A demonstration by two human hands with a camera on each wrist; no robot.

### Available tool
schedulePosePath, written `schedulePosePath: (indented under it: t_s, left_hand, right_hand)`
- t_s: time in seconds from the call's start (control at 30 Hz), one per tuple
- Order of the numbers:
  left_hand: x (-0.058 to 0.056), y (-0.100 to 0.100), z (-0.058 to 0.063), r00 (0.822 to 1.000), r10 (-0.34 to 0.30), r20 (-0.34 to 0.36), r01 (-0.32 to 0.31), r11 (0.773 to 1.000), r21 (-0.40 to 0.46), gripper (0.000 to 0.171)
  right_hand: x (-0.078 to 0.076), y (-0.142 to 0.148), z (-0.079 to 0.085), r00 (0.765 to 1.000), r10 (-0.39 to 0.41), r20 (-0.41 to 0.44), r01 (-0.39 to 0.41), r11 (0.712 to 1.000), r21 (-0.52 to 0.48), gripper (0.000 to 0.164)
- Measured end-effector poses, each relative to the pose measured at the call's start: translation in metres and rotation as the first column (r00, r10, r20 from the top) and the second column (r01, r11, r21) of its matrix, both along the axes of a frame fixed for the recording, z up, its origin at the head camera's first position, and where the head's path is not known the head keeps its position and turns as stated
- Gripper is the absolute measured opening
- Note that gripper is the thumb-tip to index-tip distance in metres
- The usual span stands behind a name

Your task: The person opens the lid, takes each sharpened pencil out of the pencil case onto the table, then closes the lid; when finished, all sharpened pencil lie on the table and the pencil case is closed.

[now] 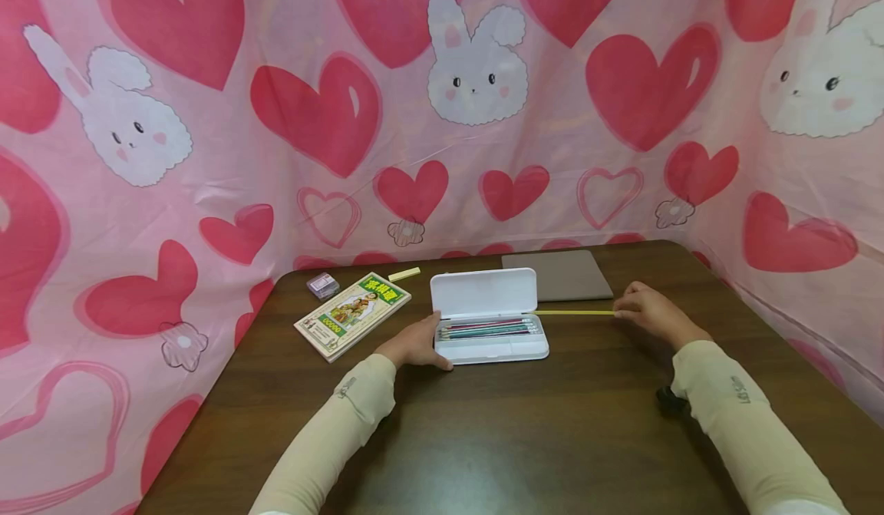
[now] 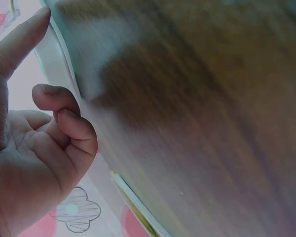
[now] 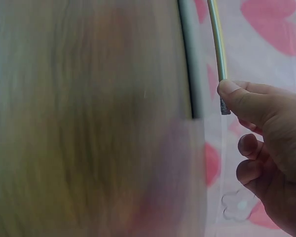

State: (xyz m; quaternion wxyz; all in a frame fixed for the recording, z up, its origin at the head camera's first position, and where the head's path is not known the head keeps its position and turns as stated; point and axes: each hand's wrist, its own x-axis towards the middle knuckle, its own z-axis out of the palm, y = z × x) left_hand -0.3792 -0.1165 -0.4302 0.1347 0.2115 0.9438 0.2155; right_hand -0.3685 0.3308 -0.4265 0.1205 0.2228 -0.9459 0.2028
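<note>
Purple-tinted small box sits at the far left of the brown wooden table, just beside an illustrated paperback with a green title panel; a small pale-yellow block lies near the book's far corner. Next comes the left hand, loosely grasping the left end of a white pencil case: its thumb is at the near corner, other fingers toward the hinge. The left wrist view shows one digit straight along the case and others curled in. Lid raised, the case stands near the middle of the table and holds a row of pencils lengthwise in its rear compartment. Behind and to its right rests a flat grey panel, perhaps a closed laptop or folder. A slim yellow strip, probably a soft measuring tape, runs level from the case's hinge side to the right hand, which pinches its dark-tipped end between thumb and forefinger, remaining fingers curled loosely. Where the strip's other end lies cannot be told.

The step in hand seems to be drawing the strip straight beside the steadied case; the next move calls for keeping it taut and level without tugging the case.
</note>
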Motion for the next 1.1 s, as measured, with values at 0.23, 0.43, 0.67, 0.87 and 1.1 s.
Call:
schedulePosePath:
  t_s: [0.23,0.43,0.67,0.87,1.1]
  left_hand:
    - [0.002,-0.001,0.001,1.000,-0.001,-0.008,0.001,1.000,0.007,0.109]
    - [0.001,-0.001,0.000,1.000,0.002,0.001,-0.002,1.000,0.013,0.109]
    - [0.000,0.000,0.000,1.000,0.003,0.009,-0.004,1.000,0.007,0.109]
    - [0.000,0.001,-0.001,1.000,0.008,0.012,-0.008,1.000,0.001,0.109]
    - [-0.003,-0.001,-0.003,1.000,0.003,-0.001,-0.003,1.000,-0.001,0.109]
  right_hand:
    - [-0.003,0.019,-0.006,0.999,-0.045,0.026,0.045,0.999,0.018,0.011]
    - [-0.007,0.024,-0.010,0.999,-0.037,0.002,0.037,0.998,0.049,0.007]
    - [-0.013,0.024,-0.010,0.999,-0.025,0.046,0.021,0.996,0.082,0.006]
    - [-0.019,0.025,-0.010,0.999,0.015,0.046,-0.019,0.994,0.107,0.008]
    - [-0.024,0.025,-0.011,0.997,-0.008,0.071,-0.002,0.991,0.135,0.006]
